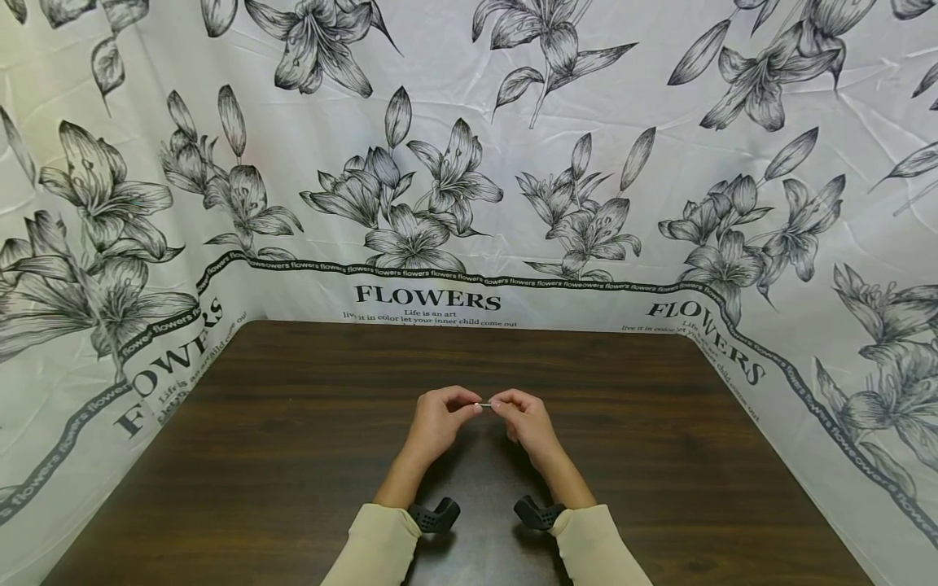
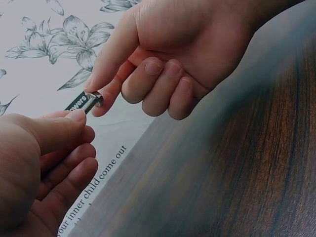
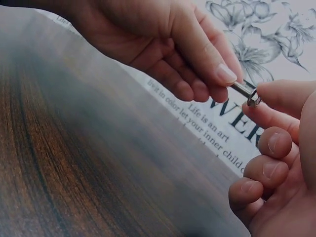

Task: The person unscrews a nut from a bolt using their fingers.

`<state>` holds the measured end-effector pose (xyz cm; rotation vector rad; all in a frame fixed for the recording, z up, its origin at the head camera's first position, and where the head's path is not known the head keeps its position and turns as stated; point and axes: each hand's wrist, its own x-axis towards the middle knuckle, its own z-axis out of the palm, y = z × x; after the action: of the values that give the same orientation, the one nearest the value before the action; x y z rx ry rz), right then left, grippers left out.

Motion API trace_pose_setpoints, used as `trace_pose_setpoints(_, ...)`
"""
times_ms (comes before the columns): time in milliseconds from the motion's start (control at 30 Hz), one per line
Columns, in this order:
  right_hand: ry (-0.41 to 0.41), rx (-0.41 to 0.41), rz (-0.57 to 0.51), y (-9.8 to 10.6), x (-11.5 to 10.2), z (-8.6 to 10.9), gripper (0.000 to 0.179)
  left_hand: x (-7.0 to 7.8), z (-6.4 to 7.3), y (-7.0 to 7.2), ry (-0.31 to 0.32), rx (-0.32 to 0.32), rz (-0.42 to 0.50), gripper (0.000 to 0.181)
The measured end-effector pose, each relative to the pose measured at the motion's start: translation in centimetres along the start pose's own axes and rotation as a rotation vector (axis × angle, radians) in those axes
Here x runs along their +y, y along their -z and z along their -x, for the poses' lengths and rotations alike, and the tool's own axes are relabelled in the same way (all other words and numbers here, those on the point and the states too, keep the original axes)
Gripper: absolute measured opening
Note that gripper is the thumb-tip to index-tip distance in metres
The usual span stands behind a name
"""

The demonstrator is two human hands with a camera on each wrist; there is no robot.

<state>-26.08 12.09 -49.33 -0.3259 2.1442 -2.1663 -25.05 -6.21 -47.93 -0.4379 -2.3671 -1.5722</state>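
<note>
Between the two hands, a small silvery bolt (image 2: 90, 104) lies nearly level over the table in the head view. My left hand (image 1: 434, 422) pinches its threaded shank between thumb and forefinger, with the other fingers bent below. At the opposite end, the thumb and forefinger of my right hand (image 1: 529, 421) hold a wider, shiny hex-like piece (image 3: 254, 98); I cannot tell whether it is the bolt's head or a nut. The right hand's other fingers curl toward its palm. Part of the shank is hidden under the left fingertips.
A dark brown wooden table (image 1: 308, 456) spreads beneath both hands. White cloth (image 1: 513, 203) printed with black lilies and lettering hangs behind it and along both sides. Each wrist wears a black camera mount (image 1: 437, 516) just beyond a cream sleeve (image 1: 381, 541).
</note>
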Motion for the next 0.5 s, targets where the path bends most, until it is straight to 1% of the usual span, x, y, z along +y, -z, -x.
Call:
trace_pose_setpoints(100,0.000,-0.017,-0.029,0.05,-0.18,0.01,0.024,-0.01,0.01,0.00,0.000,0.001,-0.005,0.007)
trace_pose_setpoints(133,0.001,-0.026,-0.033,-0.01,-0.58,0.16,0.024,-0.01,0.00,0.00,0.000,0.002,-0.005,0.007)
trace_pose_setpoints(267,0.007,-0.041,-0.059,-0.02,-0.83,0.17,0.023,-0.03,-0.04,-0.02,-0.007,0.012,0.000,0.007)
trace_pose_setpoints(400,0.064,-0.033,-0.075,-0.10,-0.29,0.10,0.022,-0.07,-0.03,-0.01,-0.013,0.019,-0.002,0.007)
trace_pose_setpoints(500,0.101,-0.041,-0.081,-0.12,-0.18,0.11,0.019,-0.10,-0.01,-0.01,-0.013,0.018,-0.009,0.007)
